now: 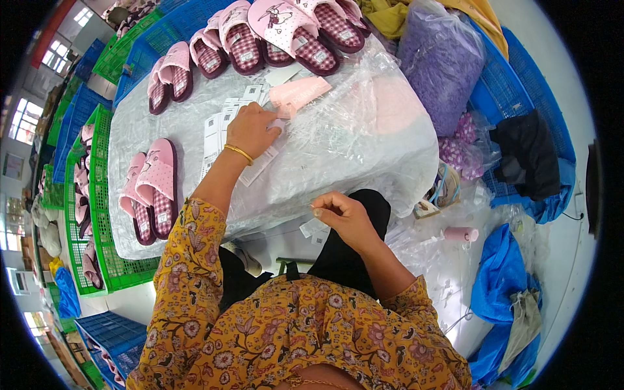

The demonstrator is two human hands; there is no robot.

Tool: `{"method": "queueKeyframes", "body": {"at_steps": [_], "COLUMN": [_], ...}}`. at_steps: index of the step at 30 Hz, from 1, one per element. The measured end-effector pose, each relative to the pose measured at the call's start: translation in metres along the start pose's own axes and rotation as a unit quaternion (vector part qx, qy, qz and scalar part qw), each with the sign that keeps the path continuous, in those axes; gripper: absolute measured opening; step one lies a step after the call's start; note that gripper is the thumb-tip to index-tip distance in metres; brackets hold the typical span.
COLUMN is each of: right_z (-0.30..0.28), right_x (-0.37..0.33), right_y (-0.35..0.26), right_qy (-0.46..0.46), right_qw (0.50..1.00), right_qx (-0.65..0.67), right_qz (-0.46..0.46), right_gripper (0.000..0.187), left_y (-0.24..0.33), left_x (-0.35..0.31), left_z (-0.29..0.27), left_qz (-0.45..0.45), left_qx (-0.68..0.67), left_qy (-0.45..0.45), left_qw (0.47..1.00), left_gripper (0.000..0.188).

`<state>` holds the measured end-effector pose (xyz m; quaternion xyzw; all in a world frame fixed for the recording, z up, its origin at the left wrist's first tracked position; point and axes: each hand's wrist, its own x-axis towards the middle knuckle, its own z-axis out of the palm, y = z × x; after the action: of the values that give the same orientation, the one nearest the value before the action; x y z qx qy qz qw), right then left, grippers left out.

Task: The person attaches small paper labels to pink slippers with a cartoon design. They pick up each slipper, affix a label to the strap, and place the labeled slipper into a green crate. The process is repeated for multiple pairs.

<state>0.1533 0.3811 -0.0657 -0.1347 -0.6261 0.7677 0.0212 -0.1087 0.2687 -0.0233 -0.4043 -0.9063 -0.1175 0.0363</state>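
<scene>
My left hand, with a gold bangle at its wrist, is over white paper labels spread on the plastic-covered table. Its fingers are bent together around something small and pale that I cannot make out, close to a light pink sheet. Above my lap, my right hand is closed in a pinch at thumb and forefinger; what it holds, if anything, is too small to name. A pair of pink slippers with checked insoles lies left of my left forearm. More pink slippers line the table's far edge.
Clear plastic wrap covers the table's right part. Green crates with slippers stand at the left. A bag of purple material leans by a blue crate at the right. A pink thread spool lies right of my right hand.
</scene>
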Motion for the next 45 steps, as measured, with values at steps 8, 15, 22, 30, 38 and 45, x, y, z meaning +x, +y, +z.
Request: {"method": "queueKeyframes", "body": {"at_steps": [8, 15, 22, 30, 38, 45], "right_z": [0.000, 0.004, 0.007, 0.017, 0.031, 0.030], "right_x": [-0.001, -0.006, 0.003, 0.034, 0.028, 0.023], "right_y": [0.004, 0.002, -0.016, -0.047, -0.041, -0.038], "right_qy": [-0.002, 0.014, 0.054, 0.080, 0.067, 0.070], "right_qw": [1.000, 0.999, 0.994, 0.986, 0.978, 0.971], "right_qx": [0.024, 0.020, 0.017, -0.040, -0.113, -0.137], "right_qz": [-0.009, -0.038, -0.088, -0.144, -0.164, -0.181], "right_gripper": [0.013, 0.015, 0.014, 0.013, 0.014, 0.015], "left_y": [-0.012, -0.024, -0.020, 0.032, 0.045, 0.047], "left_x": [0.020, 0.024, 0.002, -0.076, -0.097, -0.102], "left_z": [-0.007, -0.015, -0.052, -0.056, -0.059, -0.061], "left_qz": [-0.014, 0.009, -0.070, -0.084, -0.083, -0.077], "left_qx": [-0.129, -0.325, -0.561, -0.655, -0.592, -0.598], "left_qy": [-0.053, 0.001, -0.035, -0.158, -0.174, -0.191], "left_qw": [0.990, 0.946, 0.824, 0.734, 0.782, 0.774], "left_gripper": [0.022, 0.016, 0.012, 0.015, 0.018, 0.018]}}
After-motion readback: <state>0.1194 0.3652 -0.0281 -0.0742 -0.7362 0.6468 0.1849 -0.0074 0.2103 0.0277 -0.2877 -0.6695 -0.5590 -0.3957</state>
